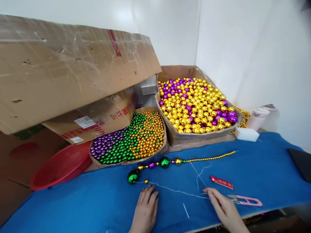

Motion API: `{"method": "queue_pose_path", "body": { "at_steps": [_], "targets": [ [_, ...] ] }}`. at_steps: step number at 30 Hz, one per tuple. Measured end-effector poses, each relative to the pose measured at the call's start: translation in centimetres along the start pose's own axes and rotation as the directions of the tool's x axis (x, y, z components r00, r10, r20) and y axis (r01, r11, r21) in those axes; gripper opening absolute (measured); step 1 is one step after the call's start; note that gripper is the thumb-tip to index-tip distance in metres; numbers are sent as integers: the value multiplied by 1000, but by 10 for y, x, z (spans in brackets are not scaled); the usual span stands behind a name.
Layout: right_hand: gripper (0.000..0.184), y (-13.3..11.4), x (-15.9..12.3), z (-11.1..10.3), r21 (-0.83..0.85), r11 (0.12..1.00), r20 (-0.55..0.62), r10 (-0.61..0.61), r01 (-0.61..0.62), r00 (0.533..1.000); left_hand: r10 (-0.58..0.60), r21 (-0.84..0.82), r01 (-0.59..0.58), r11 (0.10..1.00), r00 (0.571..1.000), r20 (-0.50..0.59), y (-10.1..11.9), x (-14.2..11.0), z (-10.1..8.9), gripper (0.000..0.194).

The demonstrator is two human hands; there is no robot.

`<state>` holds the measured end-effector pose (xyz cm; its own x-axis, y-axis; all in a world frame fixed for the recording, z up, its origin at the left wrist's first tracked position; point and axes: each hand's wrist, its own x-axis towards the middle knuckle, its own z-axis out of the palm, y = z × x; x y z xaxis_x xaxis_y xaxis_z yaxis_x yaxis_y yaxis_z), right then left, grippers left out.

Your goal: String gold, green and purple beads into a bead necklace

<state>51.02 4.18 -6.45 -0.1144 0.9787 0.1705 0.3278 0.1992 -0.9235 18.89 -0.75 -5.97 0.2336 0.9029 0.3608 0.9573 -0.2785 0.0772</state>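
Note:
A string of beads lies on the blue cloth, with a large green ball (pixel 133 177) at its left end, another green ball (pixel 164 162) further along and a row of small gold beads (pixel 211 158) at the right. From the large ball a white thread (pixel 178 189) runs rightward through a single small gold bead (pixel 146 181). My left hand (pixel 146 207) rests flat on the cloth, fingers stretched out just below that bead, holding nothing. My right hand (pixel 223 205) is closed in a pinch on the thread; a thin straight line rises from its fingertips, and I cannot tell whether it is a needle.
Pink thread snips (pixel 247 200) and a red packet (pixel 222 182) lie by my right hand. Behind stand a box of small beads (pixel 128 139) and a box of larger balls (pixel 194 106). A red basin (pixel 63 165) and cardboard flaps (pixel 73 64) are leftward; a white foam block (pixel 247 134) sits right.

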Motion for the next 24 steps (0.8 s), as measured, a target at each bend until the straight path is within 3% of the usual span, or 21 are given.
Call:
{"method": "queue_pose_path", "body": {
  "at_steps": [6,14,18,24],
  "targets": [
    [35,11,1,-7,-65,996,38,56,-54,998,-48,-17,49,999,998,31,6,-2,-3,27],
    [46,9,-3,-2,236,950,-44,218,-202,975,-118,78,114,990,992,53,-1,17,-10,33],
    [49,8,-2,-23,317,917,-33,264,-241,964,-161,176,149,973,985,60,-7,25,-15,29],
    [52,8,4,-65,230,957,-217,229,-179,949,-202,257,182,949,978,53,-10,21,-17,30]
  ]
}}
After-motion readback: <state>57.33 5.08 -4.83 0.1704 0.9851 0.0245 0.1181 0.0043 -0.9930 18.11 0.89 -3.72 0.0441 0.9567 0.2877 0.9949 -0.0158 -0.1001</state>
